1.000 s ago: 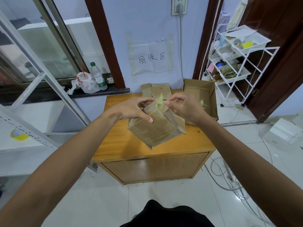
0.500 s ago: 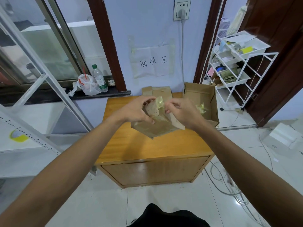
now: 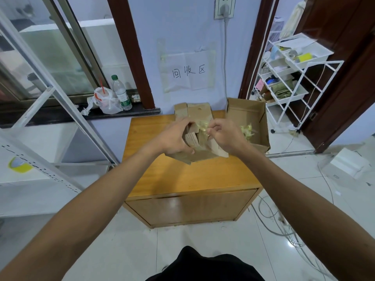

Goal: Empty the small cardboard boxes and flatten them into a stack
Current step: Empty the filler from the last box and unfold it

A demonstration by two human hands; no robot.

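I hold a small brown cardboard box point(image 3: 199, 154) just above the wooden cabinet top point(image 3: 182, 175). My left hand point(image 3: 174, 138) grips its left side, thumb underneath. My right hand point(image 3: 226, 134) pinches a strip of yellowish clear tape point(image 3: 203, 125) at the box's open top. Behind it, flattened cardboard point(image 3: 194, 111) lies at the back of the cabinet. An open cardboard box point(image 3: 248, 118) at the right back corner holds crumpled yellow tape point(image 3: 248, 129).
A water bottle point(image 3: 121, 93) and a white plastic bag point(image 3: 106, 101) sit on the dark sill at left. A white wire rack point(image 3: 292, 78) stands at right. Cables point(image 3: 284, 226) and a white box point(image 3: 349, 166) lie on the tiled floor.
The box has been lowered and tipped flatter toward the cabinet top. Both hands moved closer together at its open end, working the tape.
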